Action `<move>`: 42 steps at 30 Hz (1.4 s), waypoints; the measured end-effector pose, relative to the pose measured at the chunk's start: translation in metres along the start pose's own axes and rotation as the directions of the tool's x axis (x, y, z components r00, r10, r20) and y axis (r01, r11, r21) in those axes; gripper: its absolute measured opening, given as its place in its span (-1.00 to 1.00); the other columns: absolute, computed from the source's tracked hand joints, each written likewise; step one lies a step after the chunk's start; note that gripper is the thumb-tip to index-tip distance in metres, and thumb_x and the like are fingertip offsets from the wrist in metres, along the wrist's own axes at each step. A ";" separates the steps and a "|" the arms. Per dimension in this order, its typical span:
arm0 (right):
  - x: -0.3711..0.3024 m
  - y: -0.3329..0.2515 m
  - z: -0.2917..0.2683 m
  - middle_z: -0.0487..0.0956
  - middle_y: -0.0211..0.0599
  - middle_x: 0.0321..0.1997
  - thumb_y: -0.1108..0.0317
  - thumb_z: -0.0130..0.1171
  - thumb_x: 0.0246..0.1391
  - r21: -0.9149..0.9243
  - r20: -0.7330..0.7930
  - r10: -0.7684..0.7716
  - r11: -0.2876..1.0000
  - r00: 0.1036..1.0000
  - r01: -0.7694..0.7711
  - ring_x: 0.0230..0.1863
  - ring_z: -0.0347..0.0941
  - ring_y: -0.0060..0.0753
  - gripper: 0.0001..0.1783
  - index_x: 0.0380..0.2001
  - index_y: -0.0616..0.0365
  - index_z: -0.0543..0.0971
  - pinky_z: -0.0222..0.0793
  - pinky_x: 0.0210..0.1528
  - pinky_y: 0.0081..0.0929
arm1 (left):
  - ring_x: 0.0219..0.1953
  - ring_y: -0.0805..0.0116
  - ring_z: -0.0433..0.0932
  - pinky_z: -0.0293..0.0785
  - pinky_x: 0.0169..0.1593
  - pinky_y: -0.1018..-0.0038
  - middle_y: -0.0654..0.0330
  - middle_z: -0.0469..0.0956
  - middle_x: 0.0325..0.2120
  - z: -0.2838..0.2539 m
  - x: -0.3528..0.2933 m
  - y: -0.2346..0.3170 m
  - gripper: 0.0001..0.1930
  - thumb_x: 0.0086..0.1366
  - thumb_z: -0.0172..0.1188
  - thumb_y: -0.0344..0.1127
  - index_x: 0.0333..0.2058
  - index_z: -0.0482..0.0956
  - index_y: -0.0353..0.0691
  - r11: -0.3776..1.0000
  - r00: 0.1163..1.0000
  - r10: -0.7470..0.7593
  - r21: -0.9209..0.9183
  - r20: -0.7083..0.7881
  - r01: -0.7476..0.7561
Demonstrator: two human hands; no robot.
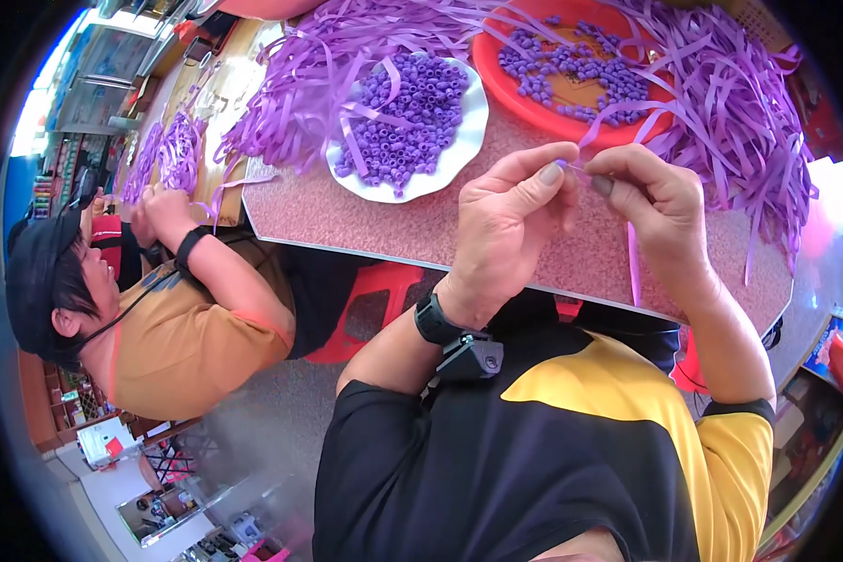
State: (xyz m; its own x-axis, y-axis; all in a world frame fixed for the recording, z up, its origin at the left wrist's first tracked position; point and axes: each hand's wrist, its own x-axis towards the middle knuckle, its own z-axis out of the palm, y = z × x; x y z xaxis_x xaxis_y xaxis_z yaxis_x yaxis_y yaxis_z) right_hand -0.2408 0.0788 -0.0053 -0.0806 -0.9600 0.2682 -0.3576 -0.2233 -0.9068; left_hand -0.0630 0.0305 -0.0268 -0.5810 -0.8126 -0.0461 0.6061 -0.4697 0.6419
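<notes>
Over the near edge of the table, my left hand [506,220] pinches a small purple bead [560,163] between thumb and forefinger. Close beside it, my right hand [660,201] is closed at thumb and fingertips on a thin purple ribbon [586,140]. A short, fine strand spans the small gap between the two hands; whether it runs through the bead is too small to tell. Behind my left hand stands a white scalloped dish [475,117] heaped with purple beads [407,126]. More beads lie scattered in a red round tray [496,89] beyond my hands.
Long purple ribbons lie in a heap [290,94] behind the dish and another [735,131] at the right, hanging over the pinkish table [375,225]. At the left, a person [178,328] in a cap works with similar ribbons. A red stool [370,304] stands beneath the table edge.
</notes>
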 end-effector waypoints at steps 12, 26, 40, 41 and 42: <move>0.002 -0.007 -0.004 0.59 -0.41 -0.43 0.63 0.15 0.10 0.086 0.029 0.041 0.995 0.999 -0.043 -0.36 0.47 -0.68 -0.86 -0.25 0.29 0.60 0.39 -0.28 -0.66 | -0.34 0.41 0.53 0.45 -0.27 0.50 0.14 0.59 -0.29 0.005 0.000 0.003 -0.72 0.40 0.12 -0.43 0.02 0.55 -0.43 0.985 0.996 0.093 0.145 -0.012 -0.090; 0.002 -0.007 -0.004 0.62 -0.22 -0.43 0.62 0.20 0.06 0.007 0.013 -0.141 0.990 0.990 0.141 -0.37 0.59 -0.47 -0.89 -0.29 0.29 0.59 0.48 -0.30 -0.54 | -0.31 0.45 0.49 0.43 -0.28 0.53 0.21 0.50 -0.31 0.006 -0.002 0.005 -0.75 0.38 0.11 -0.50 -0.02 0.57 -0.47 0.928 0.985 0.161 0.330 0.055 -0.170; 0.020 0.018 -0.018 0.56 -0.50 -0.44 0.58 0.14 0.15 0.226 -0.040 0.248 0.946 0.968 -0.233 -0.39 0.47 -0.72 -0.87 -0.26 0.26 0.63 0.40 -0.33 -0.69 | -0.25 0.24 0.55 0.51 -0.18 0.37 0.10 0.58 -0.25 0.021 0.034 -0.011 -0.75 0.42 -0.01 -0.39 -0.02 0.50 -0.37 0.998 0.995 -0.007 0.066 -0.103 0.014; 0.016 0.034 -0.017 0.58 -0.42 -0.44 0.56 0.15 0.15 0.308 -0.096 0.192 0.939 0.977 -0.154 -0.44 0.47 -0.64 -0.86 -0.24 0.26 0.64 0.41 -0.38 -0.68 | -0.28 0.27 0.54 0.49 -0.20 0.42 0.09 0.59 -0.27 0.035 0.025 -0.008 -0.76 0.40 0.00 -0.42 -0.06 0.53 -0.40 0.950 0.988 0.111 0.302 -0.108 -0.074; 0.007 0.045 -0.014 0.60 -0.35 -0.44 0.55 0.16 0.14 0.381 -0.162 0.135 0.922 0.977 -0.065 -0.49 0.46 -0.57 -0.85 -0.23 0.27 0.65 0.41 -0.44 -0.67 | -0.32 0.31 0.53 0.46 -0.22 0.46 0.08 0.60 -0.29 0.040 0.012 -0.004 -0.77 0.37 0.02 -0.44 -0.10 0.56 -0.42 0.838 0.972 0.223 0.523 -0.074 -0.153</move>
State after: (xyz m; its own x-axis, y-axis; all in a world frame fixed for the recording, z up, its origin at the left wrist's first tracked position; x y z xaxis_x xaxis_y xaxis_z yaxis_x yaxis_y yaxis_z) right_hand -0.2704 0.0638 -0.0398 -0.2780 -0.9412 0.1921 0.0296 -0.2082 -0.9776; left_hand -0.0941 0.0360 0.0010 -0.3890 -0.9203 0.0419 0.3125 -0.0890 0.9457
